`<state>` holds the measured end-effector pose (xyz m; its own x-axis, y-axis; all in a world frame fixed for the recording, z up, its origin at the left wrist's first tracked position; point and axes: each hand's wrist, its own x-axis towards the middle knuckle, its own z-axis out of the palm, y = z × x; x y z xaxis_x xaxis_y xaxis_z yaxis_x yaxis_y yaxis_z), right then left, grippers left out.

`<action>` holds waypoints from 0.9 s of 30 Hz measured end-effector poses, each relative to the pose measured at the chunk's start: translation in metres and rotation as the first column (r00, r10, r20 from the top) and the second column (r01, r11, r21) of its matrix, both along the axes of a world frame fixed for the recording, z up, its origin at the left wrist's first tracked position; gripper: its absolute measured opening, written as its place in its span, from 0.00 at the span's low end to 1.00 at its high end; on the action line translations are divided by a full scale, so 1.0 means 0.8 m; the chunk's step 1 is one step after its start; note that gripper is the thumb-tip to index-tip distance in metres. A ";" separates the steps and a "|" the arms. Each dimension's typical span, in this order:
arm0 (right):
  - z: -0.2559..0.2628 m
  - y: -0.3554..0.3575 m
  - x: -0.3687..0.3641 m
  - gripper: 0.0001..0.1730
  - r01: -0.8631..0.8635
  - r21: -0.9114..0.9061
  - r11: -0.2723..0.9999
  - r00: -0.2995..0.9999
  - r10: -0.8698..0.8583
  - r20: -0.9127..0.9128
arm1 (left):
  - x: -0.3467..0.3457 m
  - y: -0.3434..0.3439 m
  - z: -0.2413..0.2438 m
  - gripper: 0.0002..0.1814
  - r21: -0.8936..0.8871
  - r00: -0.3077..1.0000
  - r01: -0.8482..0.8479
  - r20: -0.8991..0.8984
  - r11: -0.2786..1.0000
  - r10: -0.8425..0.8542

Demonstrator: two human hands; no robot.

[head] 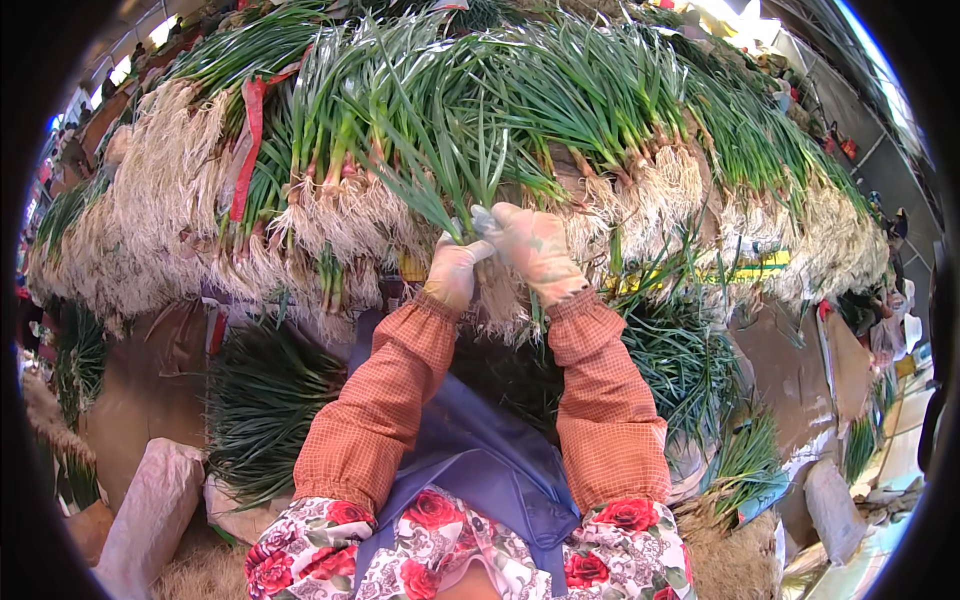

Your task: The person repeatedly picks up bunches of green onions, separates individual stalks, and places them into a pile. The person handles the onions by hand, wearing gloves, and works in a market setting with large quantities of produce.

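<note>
My left hand (451,271), in a pale thin glove, grips a small bunch of green garlic plants (463,184) low on the stems. Close against it, my gloved right hand (534,241) also clasps this bunch, its thumb meeting the left thumb. The long leaves fan upward and away from me. Pale stringy roots (501,294) hang below the hands. The fingers hide most of the stem bases. Just beyond the hands lies a long heaped row of the same plants (337,112), with leaves pointing away and roots towards me.
A red strip (249,150) lies across the row at left. Loose green leaves are piled at left (262,405) and right (675,360) below the row's edge. A blue apron (480,442) covers my lap. Wrapped pale rolls (154,502) stand at lower left and right.
</note>
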<state>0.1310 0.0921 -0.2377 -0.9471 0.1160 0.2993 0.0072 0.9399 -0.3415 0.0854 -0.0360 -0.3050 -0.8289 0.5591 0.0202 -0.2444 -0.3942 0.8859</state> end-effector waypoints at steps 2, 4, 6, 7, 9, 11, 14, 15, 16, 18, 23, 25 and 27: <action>-0.031 0.016 0.005 0.25 -0.052 0.200 0.978 0.971 0.097 -0.220 | 0.014 0.009 0.003 0.08 0.056 0.990 -0.128 0.071 0.990 0.124; -0.040 0.037 0.007 0.23 -0.099 -0.358 0.928 0.911 -0.060 -0.408 | 0.011 0.002 0.016 0.10 0.153 0.986 -0.081 0.154 0.985 0.057; -0.029 0.070 0.018 0.20 -0.189 -0.796 0.575 0.896 -0.231 -0.380 | 0.004 0.003 0.008 0.14 0.283 0.985 0.006 0.163 0.959 -0.055; -0.009 0.075 0.027 0.19 -0.199 -0.932 0.303 0.920 -0.269 -0.284 | 0.008 0.002 0.011 0.14 0.301 0.980 0.014 0.184 0.953 -0.073; 0.013 0.042 0.026 0.22 -0.009 -0.884 0.467 0.994 -0.090 -0.057 | 0.020 0.003 0.020 0.13 0.332 0.969 0.028 0.221 0.943 -0.107; -0.014 0.037 0.006 0.21 0.036 -0.530 0.847 0.992 0.036 0.124 | 0.030 0.010 0.019 0.14 0.321 0.955 0.053 0.262 0.946 -0.143; 0.000 0.035 0.002 0.10 -0.044 -0.845 0.533 0.996 0.092 0.007 | 0.022 0.005 0.006 0.15 0.286 0.964 0.041 0.241 0.957 -0.113; 0.006 0.045 0.007 0.10 -0.111 -0.938 0.328 0.994 0.037 -0.105 | 0.016 0.001 0.012 0.15 0.293 0.971 0.050 0.211 0.955 -0.116; 0.027 0.053 0.018 0.09 -0.230 -0.915 0.332 0.969 -0.015 -0.248 | 0.012 -0.007 0.018 0.15 0.295 0.977 0.051 0.184 0.954 -0.109; 0.045 0.084 0.019 0.14 -0.177 -0.866 0.468 0.958 -0.121 -0.261 | 0.010 -0.013 0.030 0.15 0.342 0.996 0.046 0.060 0.939 -0.070; 0.011 0.119 0.012 0.23 0.272 0.168 0.948 0.961 -0.276 0.002 | 0.058 -0.002 0.079 0.16 0.505 0.980 0.104 -0.199 0.857 -0.002; 0.009 0.128 0.016 0.18 0.296 -0.255 0.921 0.951 -0.310 -0.015 | 0.069 -0.017 0.089 0.16 0.538 0.964 0.193 -0.259 0.821 -0.056; 0.010 0.134 0.048 0.12 0.005 -0.818 0.576 0.952 -0.253 -0.172 | 0.047 -0.018 0.091 0.20 0.527 0.942 0.256 -0.325 0.810 -0.087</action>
<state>0.1691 0.1990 -0.2301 -0.8098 0.5388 0.2322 -0.0925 0.2737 -0.9574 0.1231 -0.0508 -0.2323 -0.6328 0.5131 0.5799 -0.1382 -0.8117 0.5675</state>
